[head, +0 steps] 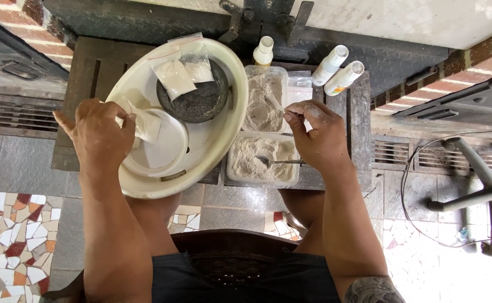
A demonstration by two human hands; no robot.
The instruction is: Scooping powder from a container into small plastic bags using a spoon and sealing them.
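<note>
Head view looks straight down on a low dark bench (83, 73) with a wide cream basin (218, 134) on its left half. The left hand (97, 134) is closed around a small clear plastic bag (145, 126), pinching it at the basin's left rim, above a white lid (162, 148) lying inside the basin. The right hand (319, 132) is at the bench's right half, fingers pinched on a thin white spoon (276, 104) whose handle slants up and left, its bowl end over the far powder tub (264, 98). The bag lies to the left of the spoon, across the basin's right wall; the left hand already has it, and the spoon's long axis points away from it toward the far tub.

Nearer the front edge sits a second clear tub (263, 160) of pale powder with a metal spoon (279, 162) resting in it, handle pointing right. Two filled, sealed clear bags (181, 70) with red strips along their tops lean on a dark stone mortar (201, 98) at the basin's far side. Along the bench's back edge stands one small cream-capped bottle (264, 51); toward the back right corner lie two white spray bottles (337, 70), tilted, with faint coloured labels too small to make out.
</note>
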